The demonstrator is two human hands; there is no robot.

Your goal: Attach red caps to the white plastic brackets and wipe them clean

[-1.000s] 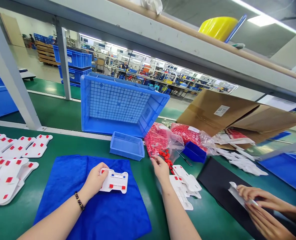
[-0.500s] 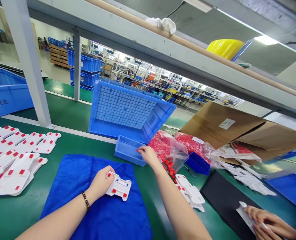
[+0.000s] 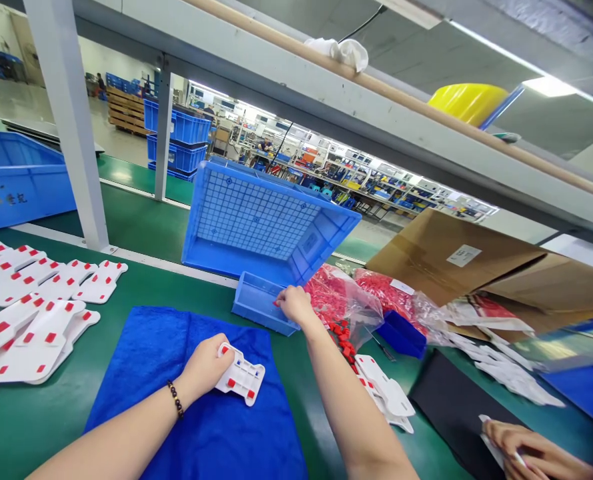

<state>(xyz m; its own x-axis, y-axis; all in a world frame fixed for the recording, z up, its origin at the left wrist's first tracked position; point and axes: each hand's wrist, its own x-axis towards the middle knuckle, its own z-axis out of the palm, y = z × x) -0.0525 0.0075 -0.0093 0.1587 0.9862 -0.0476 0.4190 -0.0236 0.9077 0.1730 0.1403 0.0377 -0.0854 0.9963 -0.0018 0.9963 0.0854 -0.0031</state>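
Note:
My left hand is closed on a white plastic plate with small red pieces on it, held over a blue cloth. Two small blue spots show along the plate's upper side. My right hand reaches over the small blue tray, its fingertips pinched on a small red piece. Loose red pieces lie right of my right forearm, by a clear bag of red parts. White plates with red pieces are stacked close by.
White plates with red pieces cover the left of the green table. A large blue crate stands tilted behind the small tray. At right are a cardboard box, a black sheet and another person's hands holding a white part.
The view has shifted slightly, so everything sits a little farther right. Both hands keep almost the same places; the red piece is less visible at my right fingertips.

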